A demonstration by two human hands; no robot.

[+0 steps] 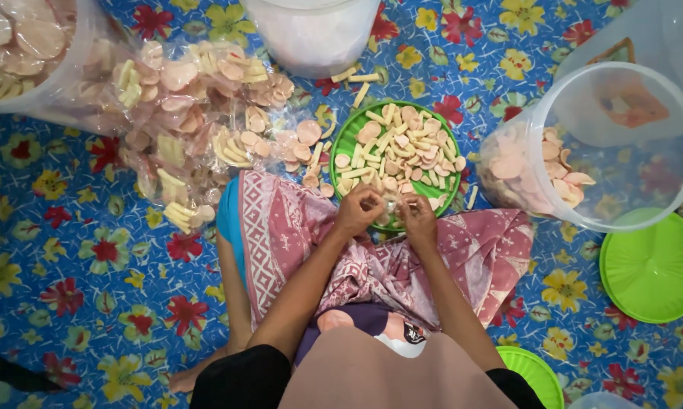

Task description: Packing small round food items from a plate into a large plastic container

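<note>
Two bare forearms run out from your lap over the pink patterned cloth [296, 227] on your knees, above the blue mat with red and yellow flowers [76, 273] that covers the floor. Both wrists bend down and inward, so your hands meet at the near rim of the round green plastic tray [346, 140]. Your left hand [359, 210] is curled shut, fingers pinched together on a small clear plastic bag [390, 204], and your right hand [417, 214] is closed on the same bag from the other side; what is inside the bag is too small to tell.

To your right, a big clear plastic tub [622, 144] lies tilted with pale pink round crackers [542, 170] piled in its lower side. At top left, a heap of sealed clear packets [182, 113] holds pink discs and yellow sticks. The green tray holds a loose mix of the same crackers and sticks. A flat lime-green round lid [652, 269] lies near the tub.
</note>
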